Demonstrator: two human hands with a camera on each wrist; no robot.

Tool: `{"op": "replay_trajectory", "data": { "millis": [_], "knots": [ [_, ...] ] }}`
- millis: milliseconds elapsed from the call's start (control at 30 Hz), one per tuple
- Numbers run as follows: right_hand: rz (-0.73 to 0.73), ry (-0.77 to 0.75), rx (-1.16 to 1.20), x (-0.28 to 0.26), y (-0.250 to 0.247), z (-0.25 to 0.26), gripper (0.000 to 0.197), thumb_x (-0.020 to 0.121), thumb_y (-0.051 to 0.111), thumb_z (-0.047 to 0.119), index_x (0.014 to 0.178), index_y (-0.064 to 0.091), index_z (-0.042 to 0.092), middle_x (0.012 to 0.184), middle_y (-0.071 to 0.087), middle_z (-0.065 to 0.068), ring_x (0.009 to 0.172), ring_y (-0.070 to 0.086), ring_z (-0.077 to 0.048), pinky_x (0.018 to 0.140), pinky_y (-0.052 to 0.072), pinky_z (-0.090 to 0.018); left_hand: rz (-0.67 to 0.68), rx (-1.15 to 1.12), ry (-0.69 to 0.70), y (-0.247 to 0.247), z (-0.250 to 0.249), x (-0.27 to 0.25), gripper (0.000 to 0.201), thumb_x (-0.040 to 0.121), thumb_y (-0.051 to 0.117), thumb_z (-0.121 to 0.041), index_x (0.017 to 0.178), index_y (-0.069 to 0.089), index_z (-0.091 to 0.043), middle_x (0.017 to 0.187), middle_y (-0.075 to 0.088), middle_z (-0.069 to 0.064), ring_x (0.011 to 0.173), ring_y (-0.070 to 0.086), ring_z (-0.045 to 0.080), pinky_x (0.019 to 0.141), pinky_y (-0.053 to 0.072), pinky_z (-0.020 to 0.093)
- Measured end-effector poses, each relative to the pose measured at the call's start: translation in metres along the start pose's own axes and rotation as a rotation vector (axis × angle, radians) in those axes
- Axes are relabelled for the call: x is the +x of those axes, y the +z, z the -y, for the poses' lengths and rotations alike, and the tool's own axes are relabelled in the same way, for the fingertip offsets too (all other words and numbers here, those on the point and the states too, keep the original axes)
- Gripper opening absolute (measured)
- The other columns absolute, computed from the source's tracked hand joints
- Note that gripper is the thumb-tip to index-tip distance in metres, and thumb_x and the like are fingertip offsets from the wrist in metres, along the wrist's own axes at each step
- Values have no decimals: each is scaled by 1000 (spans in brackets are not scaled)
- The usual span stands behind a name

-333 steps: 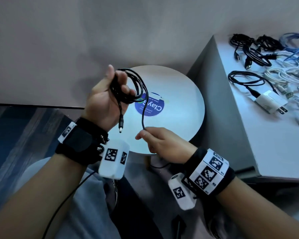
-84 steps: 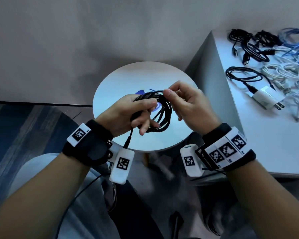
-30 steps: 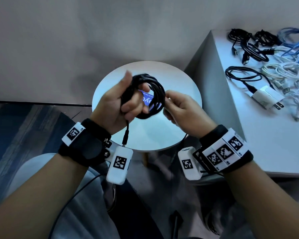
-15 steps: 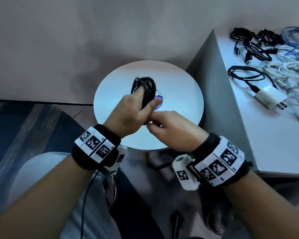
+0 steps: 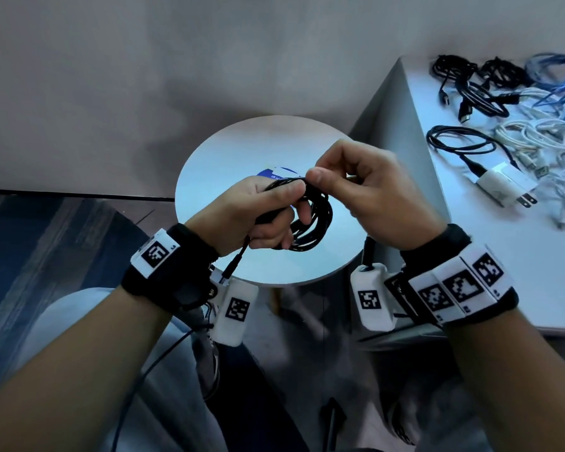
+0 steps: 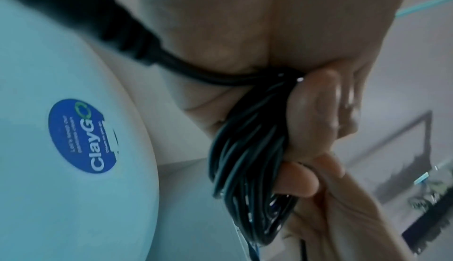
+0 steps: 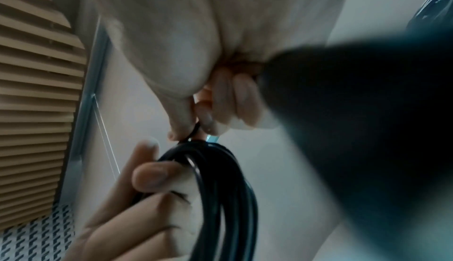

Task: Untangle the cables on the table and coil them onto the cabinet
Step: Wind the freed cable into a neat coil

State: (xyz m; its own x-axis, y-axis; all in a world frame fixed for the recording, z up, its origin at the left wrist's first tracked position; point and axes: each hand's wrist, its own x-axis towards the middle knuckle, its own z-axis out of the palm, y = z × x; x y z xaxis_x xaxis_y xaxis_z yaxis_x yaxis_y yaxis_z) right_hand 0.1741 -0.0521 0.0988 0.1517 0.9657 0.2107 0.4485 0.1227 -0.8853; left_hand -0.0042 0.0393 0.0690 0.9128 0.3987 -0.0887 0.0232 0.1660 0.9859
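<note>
Left hand (image 5: 252,216): nearest the body, its fingers (image 6: 316,110) curled round one side of the black cable coil (image 5: 310,223), thumb pressed on top; the coil is held in the air above the round stool (image 5: 209,177), not resting on it.
Loose plug end (image 5: 232,265): hangs from the left fist toward the wrist; probably the part most apt to swing and snag.
Right hand (image 5: 369,194): thumb and forefinger pinch a single strand at the top of the coil, just beside the left thumb; the other fingers are curled in.
Handling: the cable looks thin, light and limp with some spring, so the loops will likely slacken if the grip eases; the smooth jacket may slip.
Where to hold: best across all the loops together at one side, as the left hand does, not by one strand.
Cabinet tabletop (image 5: 490,256): off to the right, well apart from the hands.
Other cables (image 5: 535,132): black, white and blue ones lie at its far end, with a white charger (image 5: 499,187) nearer.
</note>
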Motion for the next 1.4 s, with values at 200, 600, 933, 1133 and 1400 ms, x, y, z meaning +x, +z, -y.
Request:
{"op": "replay_trajectory", "data": {
  "millis": [200,600,933,1133,1400],
  "knots": [
    [-23,55,82,2,3,-8,24,99,61,29,77,57,18,55,44,11,45,38,-14,46,36,-28,36,-253,-17,-5,0,-4,39,95,56,-46,78,63,-12,37,31,-10,30,32,8,61,50,28],
    [8,282,314,1,26,-21,32,107,43,34,93,55,9,73,44,-12,52,40,-23,40,39,-29,-55,-344,-33,-8,1,-2,48,101,43,-51,72,59,-17,34,33,-12,29,33,7,60,49,25],
    [-38,249,53,1,22,-28,31,104,47,42,102,65,18,67,53,16,56,45,-3,54,38,-21,-80,-214,-155,-18,-2,-2,48,101,42,-45,77,61,-8,34,27,-9,27,26,8,55,50,27],
    [204,170,-51,-2,16,-29,61,83,55,32,144,50,28,130,53,7,119,54,-4,103,37,-13,-7,-27,-257,-8,0,1,46,97,48,-43,71,64,-9,34,24,-5,27,24,10,52,51,28],
    [276,197,205,-4,32,-28,19,95,68,21,111,66,11,84,71,-9,67,61,-12,68,52,-31,-195,0,-249,4,2,3,44,87,57,-46,50,59,-22,41,34,-3,36,37,15,66,52,36]
  ]
}}
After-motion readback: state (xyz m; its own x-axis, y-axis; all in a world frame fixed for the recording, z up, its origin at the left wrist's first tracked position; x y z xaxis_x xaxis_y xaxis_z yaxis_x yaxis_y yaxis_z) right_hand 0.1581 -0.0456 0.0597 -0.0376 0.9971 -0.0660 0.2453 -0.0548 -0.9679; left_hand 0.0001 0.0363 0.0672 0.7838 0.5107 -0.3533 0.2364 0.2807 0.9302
